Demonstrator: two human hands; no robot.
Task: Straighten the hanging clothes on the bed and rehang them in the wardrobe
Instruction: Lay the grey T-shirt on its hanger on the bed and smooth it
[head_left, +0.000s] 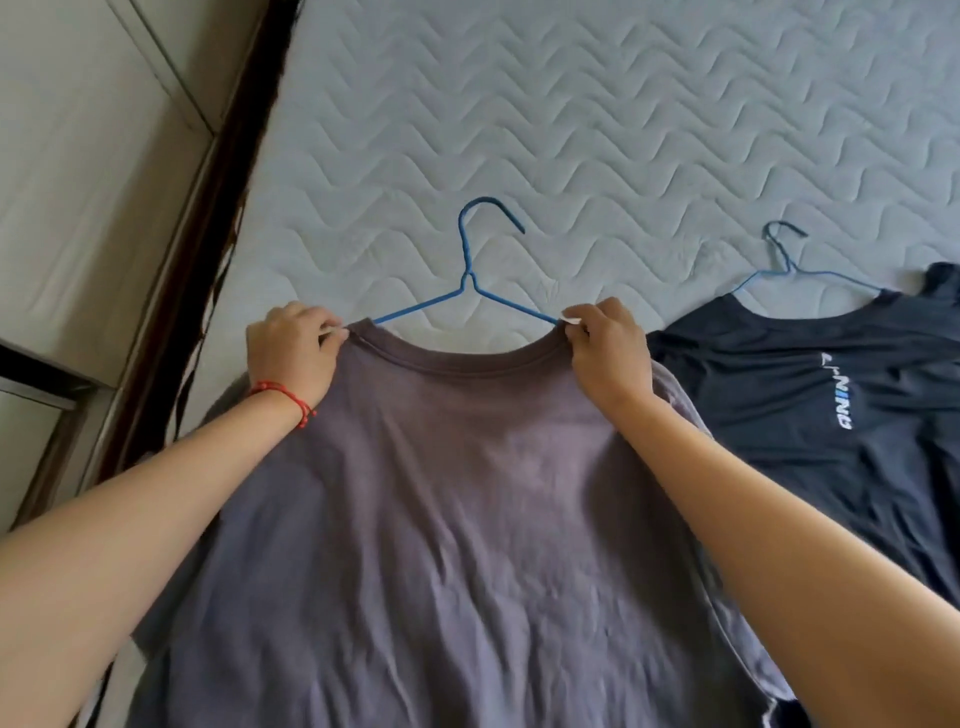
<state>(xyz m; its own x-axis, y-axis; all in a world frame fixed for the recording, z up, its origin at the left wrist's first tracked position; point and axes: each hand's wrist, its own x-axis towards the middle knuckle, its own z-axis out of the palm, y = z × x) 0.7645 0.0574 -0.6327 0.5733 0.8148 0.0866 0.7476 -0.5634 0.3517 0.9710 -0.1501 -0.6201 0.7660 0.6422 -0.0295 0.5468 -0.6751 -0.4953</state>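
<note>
Reading "LI-NING" (837, 391), black shirt (779, 395)

Head view — steeply down, close over bed (623, 130)

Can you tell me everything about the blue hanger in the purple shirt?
The blue hanger looks like thin wire with a curved hook and twisted neck. It lies flat on the quilted mattress, its arms running inside the collar of the purple shirt. The left hand and right hand pinch the collar where the arms go in.

Bare forearms, no sleeves; red beaded string bracelet (291, 400) on left wrist.
</note>
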